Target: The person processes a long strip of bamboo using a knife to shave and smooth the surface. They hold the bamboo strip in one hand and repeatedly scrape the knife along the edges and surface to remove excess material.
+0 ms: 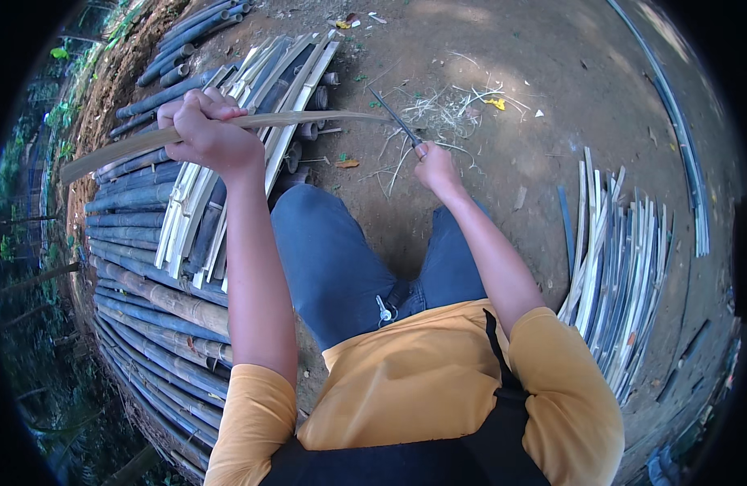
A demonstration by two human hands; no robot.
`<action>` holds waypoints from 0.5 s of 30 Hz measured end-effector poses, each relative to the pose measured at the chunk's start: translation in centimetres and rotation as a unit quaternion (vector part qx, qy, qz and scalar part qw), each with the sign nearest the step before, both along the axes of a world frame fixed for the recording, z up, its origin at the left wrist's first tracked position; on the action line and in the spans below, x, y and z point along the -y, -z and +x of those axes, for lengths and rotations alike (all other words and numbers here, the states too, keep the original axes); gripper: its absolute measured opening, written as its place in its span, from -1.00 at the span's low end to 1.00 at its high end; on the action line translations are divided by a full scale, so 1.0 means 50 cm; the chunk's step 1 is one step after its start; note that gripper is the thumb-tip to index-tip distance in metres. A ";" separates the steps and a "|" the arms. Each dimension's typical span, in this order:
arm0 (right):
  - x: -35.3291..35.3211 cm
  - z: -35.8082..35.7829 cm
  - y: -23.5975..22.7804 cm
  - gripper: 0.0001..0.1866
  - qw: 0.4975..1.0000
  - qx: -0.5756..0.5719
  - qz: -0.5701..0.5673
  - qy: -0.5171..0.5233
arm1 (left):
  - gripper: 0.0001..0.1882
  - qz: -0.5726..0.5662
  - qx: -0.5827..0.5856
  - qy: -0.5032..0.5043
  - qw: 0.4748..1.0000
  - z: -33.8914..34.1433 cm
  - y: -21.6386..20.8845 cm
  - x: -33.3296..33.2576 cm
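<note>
My left hand [207,134] is raised over the bamboo pile, its fingers closed round a long, pale bamboo strip [118,152]. The strip bends slightly; one end points to the left and the thin other end reaches across to the blade. In my right hand [436,168], held in front of my knees, is a knife [396,117]. Its dark, narrow blade points up and to the left. Blade and strip cross near the strip's right end; whether they touch, I cannot tell. Thin bamboo shavings [446,113] lie on the ground just beyond the knife.
Stacked bamboo poles [159,296] fill the left side, with split bamboo slats [197,215] lying across them. A bundle of bamboo strips [620,275] rests on the dirt ground [543,57] to my right. Farther right lie long, thin poles [673,113].
</note>
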State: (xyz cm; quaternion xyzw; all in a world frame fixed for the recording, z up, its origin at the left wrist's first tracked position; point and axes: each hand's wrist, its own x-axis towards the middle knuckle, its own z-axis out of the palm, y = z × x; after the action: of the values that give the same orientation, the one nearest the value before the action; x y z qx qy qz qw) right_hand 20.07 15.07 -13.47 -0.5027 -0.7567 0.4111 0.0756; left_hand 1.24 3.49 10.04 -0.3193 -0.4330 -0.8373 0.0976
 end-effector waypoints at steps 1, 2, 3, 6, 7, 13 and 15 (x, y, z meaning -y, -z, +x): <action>0.007 0.001 0.009 -0.80 1.000 0.015 -0.016 -0.004 | -0.79 0.001 -0.002 0.010 1.000 -0.004 -0.002 -0.004; 0.035 0.003 -0.004 -0.80 0.999 0.020 -0.014 -0.023 | -0.79 -0.008 -0.001 0.018 1.000 -0.002 0.001 0.004; 0.048 -0.003 -0.019 -0.79 0.999 0.020 -0.005 -0.041 | -0.82 -0.014 -0.011 0.024 1.000 -0.015 0.000 0.006; 0.007 -0.005 0.059 -0.80 1.000 0.016 0.006 -0.012 | -0.85 -0.017 0.028 0.003 0.999 -0.020 -0.011 -0.004; -0.029 -0.003 0.110 -0.81 1.000 0.028 0.007 0.007 | -0.86 -0.022 0.039 -0.004 0.999 -0.025 -0.013 -0.008; 0.002 -0.027 0.120 -0.71 0.994 0.088 -0.038 -0.053 | -0.74 -0.053 0.062 -0.010 0.997 -0.078 0.000 0.021; -0.051 -0.008 0.174 -0.74 0.994 0.094 -0.056 -0.005 | -0.70 -0.067 0.091 -0.008 0.994 -0.090 -0.001 0.017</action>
State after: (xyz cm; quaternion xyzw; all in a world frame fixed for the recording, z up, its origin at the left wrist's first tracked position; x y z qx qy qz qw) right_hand 19.67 17.64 -22.18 -0.5389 -0.7388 0.4039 -0.0263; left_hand -3.25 2.65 10.11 -0.2442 -0.4979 -0.8310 0.0430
